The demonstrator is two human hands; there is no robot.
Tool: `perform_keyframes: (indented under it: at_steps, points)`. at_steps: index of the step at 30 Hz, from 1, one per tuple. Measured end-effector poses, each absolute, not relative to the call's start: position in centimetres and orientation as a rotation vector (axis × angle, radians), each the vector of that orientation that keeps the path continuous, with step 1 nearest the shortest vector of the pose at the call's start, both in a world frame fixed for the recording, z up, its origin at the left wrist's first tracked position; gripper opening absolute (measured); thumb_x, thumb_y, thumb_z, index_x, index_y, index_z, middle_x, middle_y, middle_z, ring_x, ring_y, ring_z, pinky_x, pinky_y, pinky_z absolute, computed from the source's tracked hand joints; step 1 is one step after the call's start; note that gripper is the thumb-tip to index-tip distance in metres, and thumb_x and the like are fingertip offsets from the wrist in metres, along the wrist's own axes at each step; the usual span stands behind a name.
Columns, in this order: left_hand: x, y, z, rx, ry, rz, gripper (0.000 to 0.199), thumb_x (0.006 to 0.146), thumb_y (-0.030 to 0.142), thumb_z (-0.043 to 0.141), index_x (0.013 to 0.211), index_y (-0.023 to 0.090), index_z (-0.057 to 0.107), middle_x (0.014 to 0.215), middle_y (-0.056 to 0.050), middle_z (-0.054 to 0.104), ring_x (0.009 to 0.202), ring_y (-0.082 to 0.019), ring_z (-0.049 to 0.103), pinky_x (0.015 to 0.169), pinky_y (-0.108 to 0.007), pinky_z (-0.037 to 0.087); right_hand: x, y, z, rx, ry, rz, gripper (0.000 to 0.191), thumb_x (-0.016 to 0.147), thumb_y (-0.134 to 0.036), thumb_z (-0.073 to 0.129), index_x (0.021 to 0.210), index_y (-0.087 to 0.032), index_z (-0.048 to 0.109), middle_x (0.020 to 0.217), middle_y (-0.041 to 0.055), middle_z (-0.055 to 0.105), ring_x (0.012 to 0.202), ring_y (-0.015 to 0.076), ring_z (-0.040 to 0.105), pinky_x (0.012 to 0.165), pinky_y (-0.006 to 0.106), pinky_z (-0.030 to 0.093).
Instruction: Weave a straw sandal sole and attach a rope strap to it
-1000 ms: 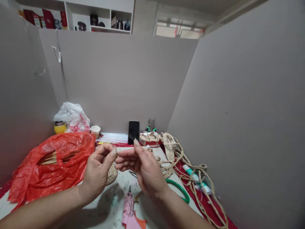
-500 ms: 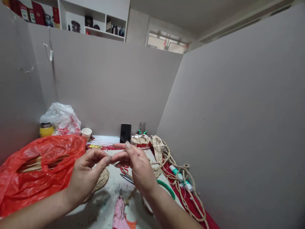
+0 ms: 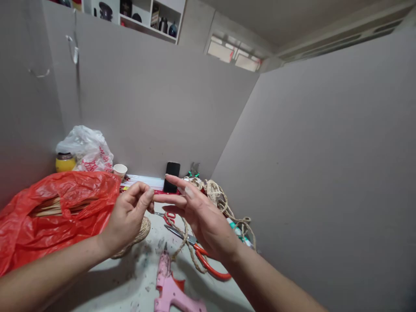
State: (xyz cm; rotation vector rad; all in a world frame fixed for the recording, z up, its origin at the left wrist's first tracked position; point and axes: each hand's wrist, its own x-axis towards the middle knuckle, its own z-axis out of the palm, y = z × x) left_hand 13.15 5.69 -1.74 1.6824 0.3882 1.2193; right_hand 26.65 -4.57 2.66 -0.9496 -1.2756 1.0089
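Grey partition (image 3: 139,99) stands behind the pink glue gun (image 3: 169,288); above it, left hand (image 3: 120,221) pinches, with its fingers, one fingertip of right hand (image 3: 212,223), whose fingers spread. Better keep this pinch light.

On the table (image 3: 130,281), the glue gun (image 3: 167,286) is laid before the larger scissors (image 3: 190,237); farther back, the smartphone (image 3: 172,168) is stood between the paper cup (image 3: 120,170) and the pliers (image 3: 194,170).

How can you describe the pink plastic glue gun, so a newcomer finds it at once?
Start at the pale, stained tabletop before the grey partition. Lower in view than the bare left hand and right hand lies the glue gun, dark nozzle pointing away. Unlike the large scissors with red-orange handles, it is pink and bladeless.
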Motion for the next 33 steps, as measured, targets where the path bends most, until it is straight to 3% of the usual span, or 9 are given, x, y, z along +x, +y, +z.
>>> perform_keyframes:
  at_steps: [5,8,12,14,16,19,23,27,33]
  points:
    - [13.6,4.5,-2.7,1.697,0.378,1.041,0.029,0.095,0.038,0.039,0.072,0.021,0.043,0.063,0.005,0.045,0.059,-0.01,0.043,0.061,-0.023,0.039,29.8,-5.5,3.1,-1.081,-1.237,0.876,0.043,0.091,-0.051,0.046,0.122,-0.023,0.054,0.109,0.0098,0.071,0.1,0.0238,0.066,0.09,0.044,0.048]
    - [13.8,4.1,-4.0,1.693,0.389,0.925,0.038,0.096,0.041,0.032,0.066,0.02,0.041,0.058,0.005,0.042,0.055,-0.01,0.038,0.058,-0.023,0.036,35.9,-4.5,2.9,-1.476,-1.067,0.26,0.047,0.089,-0.056,0.043,0.121,-0.023,0.053,0.113,0.0089,0.068,0.092,0.0214,0.068,0.082,0.04,0.054]
    - [14.1,3.2,-5.3,1.799,0.317,0.825,0.041,0.09,0.037,0.044,0.055,0.02,0.032,0.053,0.006,0.036,0.052,-0.01,0.035,0.055,-0.023,0.033,44.8,-2.0,0.3,-1.809,-0.937,0.051,0.036,0.086,-0.037,0.061,0.113,-0.014,0.058,0.114,0.0122,0.063,0.096,0.0238,0.063,0.082,0.043,0.052]
    - [14.1,2.7,-5.7,1.852,0.296,0.78,0.027,0.083,0.028,0.054,0.06,0.02,0.041,0.057,0.005,0.043,0.055,-0.01,0.04,0.055,-0.022,0.034,47.7,-0.7,-1.8,-1.939,-0.944,0.043,0.028,0.09,-0.031,0.058,0.114,-0.017,0.058,0.116,0.008,0.061,0.097,0.0213,0.062,0.082,0.042,0.052]
    - [14.2,2.3,-5.9,1.845,0.284,0.706,0.003,0.081,0.022,0.054,0.081,0.02,0.052,0.062,0.004,0.05,0.057,-0.011,0.047,0.055,-0.022,0.037,49.4,0.4,-3.8,-2.033,-0.974,0.043,0.029,0.091,-0.03,0.058,0.116,-0.016,0.057,0.117,0.008,0.06,0.098,0.0216,0.062,0.082,0.042,0.053]
    - [14.2,2.3,-6.5,1.806,0.279,0.672,0.02,0.087,0.026,0.046,0.105,0.021,0.053,0.058,0.006,0.048,0.052,-0.012,0.047,0.054,-0.023,0.038,50.7,1.3,-5.6,-2.124,-1.02,0.039,0.028,0.09,-0.031,0.059,0.114,-0.017,0.058,0.116,0.0068,0.06,0.097,0.0222,0.062,0.081,0.04,0.053]
    - [14.4,2.9,-7.4,1.884,0.312,0.789,0.019,0.086,0.026,0.049,0.101,0.023,0.06,0.057,0.006,0.046,0.053,-0.012,0.044,0.055,-0.023,0.037,51.9,1.4,-5.1,-2.139,-1.043,-0.037,0.027,0.09,-0.03,0.058,0.114,-0.017,0.058,0.117,0.0071,0.06,0.098,0.0218,0.062,0.081,0.041,0.053]
    - [14.6,3.2,-7.2,1.843,0.316,0.793,0.03,0.081,0.016,0.05,0.108,0.023,0.06,0.08,-0.001,0.06,0.069,-0.014,0.053,0.064,-0.023,0.043,52.1,1.1,-3.1,-2.035,-1.022,-0.134,0.028,0.091,-0.03,0.058,0.115,-0.016,0.057,0.116,0.0075,0.06,0.097,0.0214,0.062,0.081,0.042,0.053]
    - [15.0,4.0,-7.2,1.758,0.374,0.795,0.029,0.083,0.019,0.051,0.111,0.022,0.057,0.095,-0.004,0.063,0.084,-0.017,0.057,0.071,-0.026,0.044,49.2,1.0,-0.8,-1.804,-1.028,-0.081,0.021,0.091,-0.03,0.057,0.103,-0.014,0.06,0.095,0.0033,0.064,0.074,0.014,0.063,0.065,0.031,0.054]
